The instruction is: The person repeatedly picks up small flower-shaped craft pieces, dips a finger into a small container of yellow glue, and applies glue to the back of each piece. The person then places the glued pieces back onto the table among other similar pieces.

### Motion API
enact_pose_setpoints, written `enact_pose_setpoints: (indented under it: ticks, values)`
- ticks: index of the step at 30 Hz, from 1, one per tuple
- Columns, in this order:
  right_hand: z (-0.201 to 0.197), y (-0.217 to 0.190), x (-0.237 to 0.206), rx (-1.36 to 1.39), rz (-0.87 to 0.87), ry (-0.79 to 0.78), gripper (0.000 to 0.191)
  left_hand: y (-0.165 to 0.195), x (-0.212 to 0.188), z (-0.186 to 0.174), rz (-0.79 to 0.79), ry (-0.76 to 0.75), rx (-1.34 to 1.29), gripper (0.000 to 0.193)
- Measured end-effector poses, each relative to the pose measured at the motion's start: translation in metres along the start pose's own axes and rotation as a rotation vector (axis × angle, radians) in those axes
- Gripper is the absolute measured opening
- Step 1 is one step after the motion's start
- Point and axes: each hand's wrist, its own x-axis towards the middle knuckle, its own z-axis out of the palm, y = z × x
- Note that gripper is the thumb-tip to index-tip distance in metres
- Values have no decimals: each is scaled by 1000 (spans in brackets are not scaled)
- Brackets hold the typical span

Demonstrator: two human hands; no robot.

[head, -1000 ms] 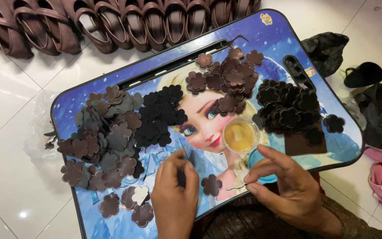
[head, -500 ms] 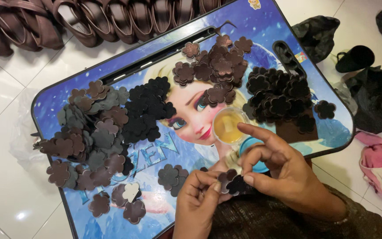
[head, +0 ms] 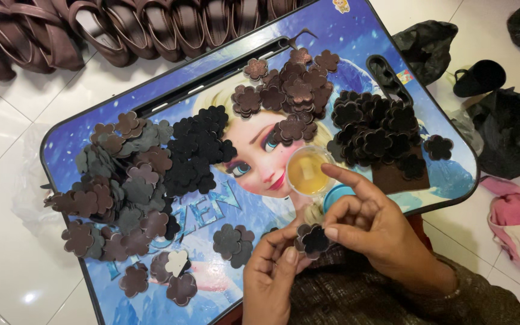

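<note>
My left hand point(head: 269, 274) and my right hand point(head: 371, 225) meet over the near edge of a blue cartoon-printed lap tray point(head: 356, 30). Together they pinch a small stack of dark flower-shaped cutouts point(head: 312, 239), a black one on a brown one. My right index finger stretches toward a small round cup of amber glue point(head: 308, 170), with a blue lid point(head: 337, 194) beside it. Piles of flower cutouts lie on the tray: brown and grey at the left point(head: 118, 180), black in the middle point(head: 200, 150), brown at the top point(head: 290, 90), dark at the right point(head: 377, 132).
A row of brown strap-like leather pieces point(head: 121, 24) lies on the white tiled floor beyond the tray. Black bags point(head: 507, 132) and a black shoe-like piece point(head: 479, 78) sit at the right. A pink cloth point(head: 519, 219) lies at the lower right.
My left hand left the tray surface and came up to my right hand; both now hold the flower cutouts together. The view has shifted slightly, with the tray drifting left.
</note>
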Motion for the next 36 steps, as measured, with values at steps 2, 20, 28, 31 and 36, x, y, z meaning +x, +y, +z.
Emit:
enact_pose_setpoints:
  ticks: [2, 20, 28, 31, 36]
  values:
    - [0, 4, 1, 29, -4, 5, 88, -4, 1, 3, 54, 10, 19, 30]
    - [7, -24, -2, -320, 98, -100, 98, 0, 2, -8, -181, 60, 211, 41]
    - [8, -26, -1, -393, 105, -64, 97, -1, 2, -11, -170, 21, 200, 54]
    - [8, -23, 0, -408, 101, -58, 97, -1, 2, -9, -176, 17, 191, 53]
    - [10, -16, 0, -381, 94, -50, 99, 0, 0, -9, -126, 13, 189, 47]
